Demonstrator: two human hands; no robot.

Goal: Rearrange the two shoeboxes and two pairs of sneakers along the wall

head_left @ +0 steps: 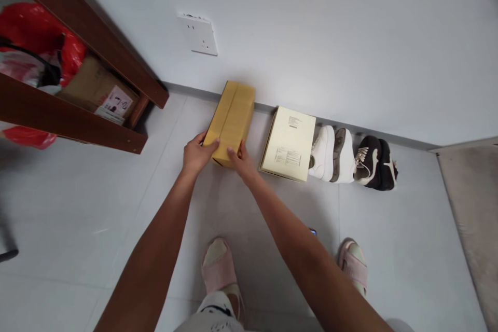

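A long yellow cardboard box (232, 116) lies on the pale floor with its far end against the wall's skirting. My left hand (197, 154) grips the box's near left corner, fingers curled over the edge. At the near right corner my right hand (241, 162) clasps the box too, thumb on top. Both arms reach forward from the bottom of the view.
A pale cream box (290, 142) with a printed label lies just right of the yellow one. Beyond it stand a pair of white shoes (332, 154) and a pair of dark shoes (375, 162). A dark wooden shelf (78, 122) with red bags and a carton is at left. A wall socket (197, 35) sits above. My feet in pink slippers (218, 270) stand below.
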